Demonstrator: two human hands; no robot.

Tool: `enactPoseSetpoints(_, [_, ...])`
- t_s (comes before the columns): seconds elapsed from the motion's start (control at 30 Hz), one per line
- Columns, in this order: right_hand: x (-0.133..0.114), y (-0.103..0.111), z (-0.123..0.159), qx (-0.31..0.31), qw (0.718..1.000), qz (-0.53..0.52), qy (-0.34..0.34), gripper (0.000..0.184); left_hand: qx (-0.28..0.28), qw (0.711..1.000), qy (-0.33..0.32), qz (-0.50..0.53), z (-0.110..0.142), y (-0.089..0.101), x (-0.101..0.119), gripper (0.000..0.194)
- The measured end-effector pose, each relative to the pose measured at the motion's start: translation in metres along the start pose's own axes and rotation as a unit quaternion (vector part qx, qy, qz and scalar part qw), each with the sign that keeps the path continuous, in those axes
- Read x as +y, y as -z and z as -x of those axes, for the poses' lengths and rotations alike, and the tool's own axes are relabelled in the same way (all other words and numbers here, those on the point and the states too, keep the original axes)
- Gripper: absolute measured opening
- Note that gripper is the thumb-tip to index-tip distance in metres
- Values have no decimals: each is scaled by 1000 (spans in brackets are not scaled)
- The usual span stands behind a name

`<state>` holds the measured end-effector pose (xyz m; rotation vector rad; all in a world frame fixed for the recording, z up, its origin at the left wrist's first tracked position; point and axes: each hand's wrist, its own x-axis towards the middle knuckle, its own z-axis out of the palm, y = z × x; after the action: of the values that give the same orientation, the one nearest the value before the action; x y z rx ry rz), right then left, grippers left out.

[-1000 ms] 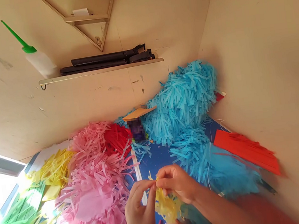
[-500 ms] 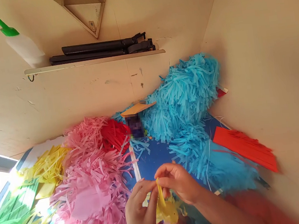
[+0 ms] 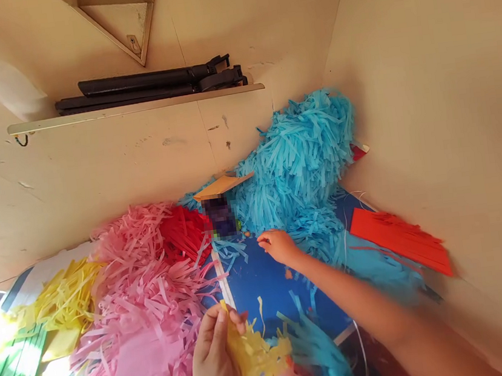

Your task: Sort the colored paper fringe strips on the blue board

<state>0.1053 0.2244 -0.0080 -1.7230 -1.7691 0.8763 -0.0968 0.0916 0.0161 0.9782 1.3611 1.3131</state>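
Two bare hands over a blue board [image 3: 263, 290]: left hand [image 3: 213, 363], fingers [image 3: 219, 319] clenched on a bunch of crinkled yellow fringed tissue paper [image 3: 256, 358], at the board's near edge; right hand [image 3: 279, 247], fingers loose and empty, near the far edge, beside soft sky-blue paper fringe [image 3: 297, 170]. Pink paper fringe [image 3: 141, 299] heaped along the left edge.

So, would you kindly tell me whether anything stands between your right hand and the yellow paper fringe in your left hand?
Nothing visible blocks the way. Between the right hand and the yellow paper fringe held in the left hand lies only the blue surface, with a small orange scrap on it.
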Motion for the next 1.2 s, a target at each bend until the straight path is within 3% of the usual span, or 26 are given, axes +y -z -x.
enactPoseSetpoints(0.1, [16, 0, -29, -6, 999, 53, -3, 9, -31, 988, 90, 118, -1, -6, 1, 40])
enactPoseSetpoints(0.23, [10, -3, -25, -25, 997, 71, 2, 11, -78, 987, 124, 70, -5, -12, -2, 48])
enactPoseSetpoints(0.37, [-10, 3, 20, -63, 997, 15, 49, 11, -100, 992, 51, -58, -11, -12, -7, 46])
enactPoseSetpoints(0.47, [-18, 4, 65, -111, 986, -102, 70, 6, -100, 983, -32, -151, -11, -12, -9, 41])
enactPoseSetpoints(0.6, [-15, -2, 105, -65, 952, -292, 68, 6, -102, 956, -138, -236, -8, -17, -8, 33])
enactPoseSetpoints(0.8, [-10, -2, 119, -6, 951, -293, 99, 4, -149, 923, -215, -283, -3, -20, -3, 27])
enactPoseSetpoints(1.0, [-12, 3, 125, 17, 951, -280, 127, 6, -145, 917, -227, -293, 2, -20, 4, 24])
enactPoseSetpoints(1.2, [-15, 1, 130, 22, 955, -271, 118, 6, -179, 906, -229, -309, 5, -19, 11, 23])
